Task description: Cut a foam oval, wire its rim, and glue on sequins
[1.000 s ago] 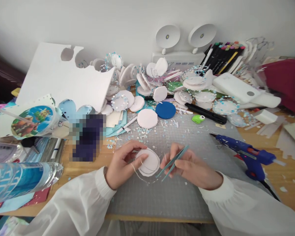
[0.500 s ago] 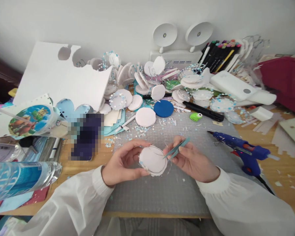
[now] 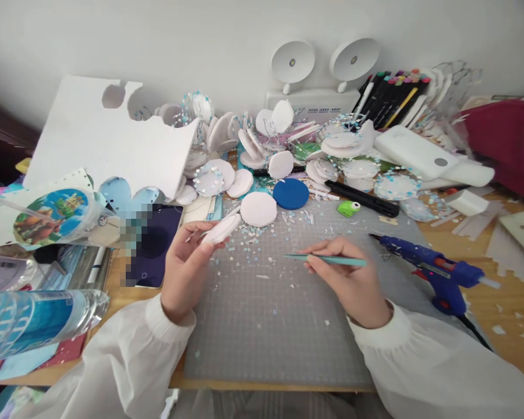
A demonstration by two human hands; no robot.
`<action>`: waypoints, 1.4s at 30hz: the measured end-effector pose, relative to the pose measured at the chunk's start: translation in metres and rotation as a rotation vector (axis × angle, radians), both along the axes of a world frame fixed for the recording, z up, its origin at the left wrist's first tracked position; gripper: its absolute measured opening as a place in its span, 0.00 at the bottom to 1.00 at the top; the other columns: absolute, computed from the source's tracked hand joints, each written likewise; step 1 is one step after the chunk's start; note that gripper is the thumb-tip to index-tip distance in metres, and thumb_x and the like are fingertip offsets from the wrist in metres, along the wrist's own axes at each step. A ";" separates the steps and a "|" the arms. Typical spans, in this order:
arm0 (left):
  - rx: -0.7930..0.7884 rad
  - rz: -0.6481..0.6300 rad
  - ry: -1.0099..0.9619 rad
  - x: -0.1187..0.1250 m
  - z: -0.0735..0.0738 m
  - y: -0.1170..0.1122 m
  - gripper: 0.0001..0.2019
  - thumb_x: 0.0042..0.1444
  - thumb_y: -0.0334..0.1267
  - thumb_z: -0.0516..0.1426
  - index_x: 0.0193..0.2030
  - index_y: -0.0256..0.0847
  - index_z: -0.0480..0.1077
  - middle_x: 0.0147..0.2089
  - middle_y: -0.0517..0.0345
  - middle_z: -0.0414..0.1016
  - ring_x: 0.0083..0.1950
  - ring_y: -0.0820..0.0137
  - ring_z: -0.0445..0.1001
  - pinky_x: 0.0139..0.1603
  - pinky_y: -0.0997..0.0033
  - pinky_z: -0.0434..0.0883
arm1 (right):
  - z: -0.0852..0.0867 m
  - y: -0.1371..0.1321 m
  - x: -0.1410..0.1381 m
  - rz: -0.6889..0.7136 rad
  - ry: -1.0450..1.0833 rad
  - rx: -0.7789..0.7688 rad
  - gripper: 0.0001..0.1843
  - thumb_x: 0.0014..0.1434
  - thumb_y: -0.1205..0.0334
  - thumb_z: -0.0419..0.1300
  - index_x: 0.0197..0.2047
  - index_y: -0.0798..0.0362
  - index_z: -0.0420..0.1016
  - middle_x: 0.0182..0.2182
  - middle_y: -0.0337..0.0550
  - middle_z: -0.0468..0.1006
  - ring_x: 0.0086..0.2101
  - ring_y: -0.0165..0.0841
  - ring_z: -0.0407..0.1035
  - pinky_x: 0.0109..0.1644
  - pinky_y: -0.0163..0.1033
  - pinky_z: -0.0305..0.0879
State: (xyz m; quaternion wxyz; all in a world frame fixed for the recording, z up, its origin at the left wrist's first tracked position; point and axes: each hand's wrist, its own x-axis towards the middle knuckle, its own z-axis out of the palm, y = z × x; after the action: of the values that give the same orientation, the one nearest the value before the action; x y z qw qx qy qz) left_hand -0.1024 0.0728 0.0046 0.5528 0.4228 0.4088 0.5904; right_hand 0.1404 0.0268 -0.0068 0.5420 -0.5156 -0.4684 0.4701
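My left hand [image 3: 187,265] grips a white foam disc [image 3: 222,228], tilted nearly edge-on, above the left side of the grey cutting mat [image 3: 253,343]. In my right hand [image 3: 347,276] is a pair of teal tweezers [image 3: 332,259], held level with the tips pointing left. The tweezers are apart from the disc, and nothing shows clearly at their tips. Small white and pale blue confetti pieces [image 3: 255,235] lie scattered on the mat between the hands. Beyond them rest a flat white disc [image 3: 258,209] and a blue round lid [image 3: 290,193].
A blue glue gun [image 3: 436,270] lies at the right, its cord running toward the front. Decorated white discs [image 3: 353,142] are heaped at the back. On the left are a phone [image 3: 157,244], a plastic bottle [image 3: 43,320] and a cut foam board [image 3: 96,134]. A black cutter [image 3: 362,198] lies behind.
My left hand has moved left and back with the disc, turning it from face-up to nearly edge-on. My right hand has drawn away from the disc, and the tweezers now lie level.
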 end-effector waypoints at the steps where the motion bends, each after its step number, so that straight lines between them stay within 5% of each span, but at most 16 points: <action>1: 0.004 0.023 -0.006 -0.001 0.001 0.001 0.13 0.48 0.44 0.64 0.39 0.42 0.71 0.44 0.54 0.76 0.39 0.69 0.75 0.43 0.69 0.72 | -0.001 0.000 -0.001 0.016 -0.057 0.014 0.09 0.53 0.60 0.66 0.27 0.48 0.69 0.34 0.42 0.78 0.32 0.34 0.72 0.35 0.41 0.70; 8: -0.014 0.055 -0.011 -0.001 0.003 0.000 0.12 0.51 0.47 0.62 0.37 0.42 0.72 0.39 0.54 0.78 0.37 0.68 0.76 0.40 0.69 0.71 | 0.001 0.017 -0.012 0.094 -0.331 0.176 0.02 0.56 0.62 0.63 0.31 0.48 0.73 0.35 0.43 0.80 0.38 0.37 0.74 0.44 0.44 0.70; 19: 0.004 0.001 0.046 -0.002 -0.001 -0.004 0.12 0.52 0.47 0.61 0.38 0.41 0.73 0.38 0.55 0.77 0.38 0.67 0.75 0.40 0.68 0.71 | -0.007 0.037 -0.026 0.164 -0.407 0.238 0.02 0.57 0.62 0.60 0.32 0.49 0.72 0.36 0.44 0.80 0.38 0.37 0.74 0.43 0.45 0.70; 42: 0.001 0.011 0.044 0.000 -0.002 -0.005 0.09 0.53 0.41 0.63 0.38 0.40 0.73 0.43 0.53 0.77 0.41 0.67 0.76 0.39 0.69 0.71 | -0.003 0.039 -0.027 0.050 -0.274 0.058 0.07 0.55 0.58 0.64 0.30 0.51 0.73 0.34 0.43 0.79 0.36 0.34 0.73 0.39 0.40 0.71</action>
State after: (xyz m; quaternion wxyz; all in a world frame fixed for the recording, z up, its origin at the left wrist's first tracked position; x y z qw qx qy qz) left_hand -0.1027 0.0677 0.0026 0.5402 0.4336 0.4228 0.5843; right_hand 0.1135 0.0658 -0.0093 0.4758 -0.5471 -0.5643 0.3948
